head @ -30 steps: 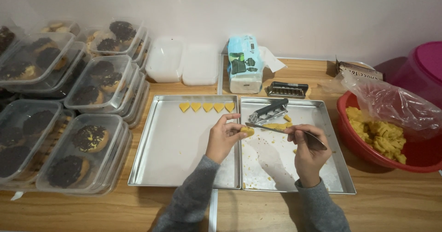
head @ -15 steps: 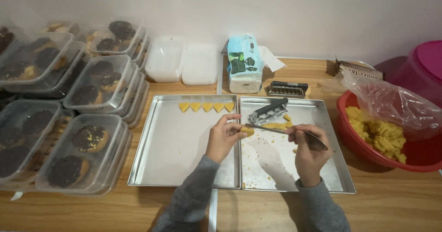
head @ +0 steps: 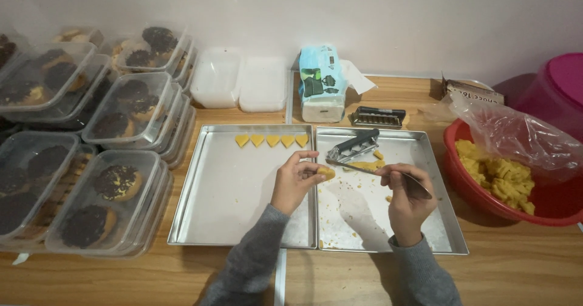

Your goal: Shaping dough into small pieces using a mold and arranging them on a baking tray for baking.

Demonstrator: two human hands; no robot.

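Right now the wooden table (head: pixel 522 263) fills my view, running from the stacks of clear plastic tubs (head: pixel 91 154) of dark-topped biscuits on my far left to the red basin (head: pixel 467 178) on my right, which holds yellow dough pieces (head: pixel 504 181) under a crumpled clear bag (head: pixel 522 136). A pink tub (head: pixel 559 87) stands behind the basin.

Straight ahead lie two shallow metal trays side by side, touching along their inner edges. The left tray (head: pixel 225 203) is bare except for a row of five small yellow heart-shaped cut-outs (head: pixel 272 140) along its far edge. The right tray (head: pixel 443 221) is scattered with crumbs, and a metal cutter tool with a dark handle (head: pixel 354 146) rests at its far left corner, with a flat bit of yellow dough (head: pixel 367 165) just beside it.

Behind the trays sit two empty white lidded boxes (head: pixel 240 84), a pale blue tissue pack (head: pixel 320 81) and a small dark metal piece (head: pixel 378 116).

My left hand (head: pixel 294 181) hovers over the seam between the trays, fingers curled, pinching a small lump of yellow dough (head: pixel 327 173) between thumb and fingertips. My right hand (head: pixel 408 200) is over the right tray, closed around the handle of a thin metal knife (head: pixel 364 167), whose blade reaches leftward, its tip close to the lump in my left hand; I cannot tell whether they touch.
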